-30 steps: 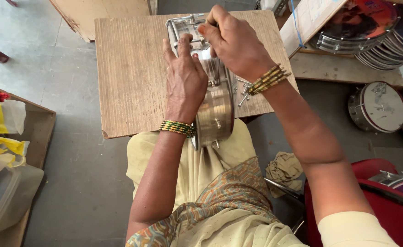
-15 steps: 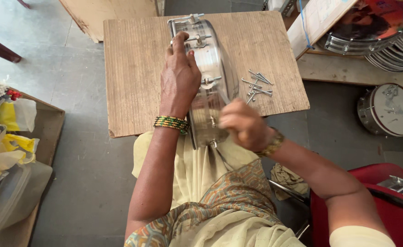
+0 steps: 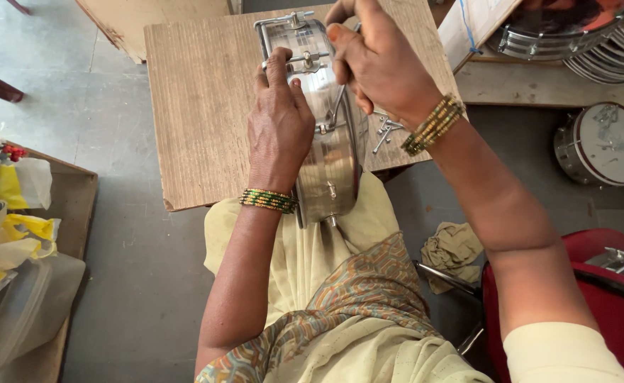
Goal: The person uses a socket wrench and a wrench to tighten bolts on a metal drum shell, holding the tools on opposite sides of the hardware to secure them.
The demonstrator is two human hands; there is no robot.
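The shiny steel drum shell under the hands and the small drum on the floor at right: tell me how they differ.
The shiny steel drum shell stands on edge on the wooden board, steadied by the left hand, the right hand at its top. The small drum sits untouched on the floor, white head showing. Both are round and metal-rimmed.

A shiny steel drum shell (image 3: 330,142) stands on its edge, its rim resting on the near edge of a bare wooden board (image 3: 198,106), its lower part overhanging toward the lap. Metal tension rods and lugs run across its curved side. A few loose metal screws (image 3: 385,131) lie near the board's right edge.
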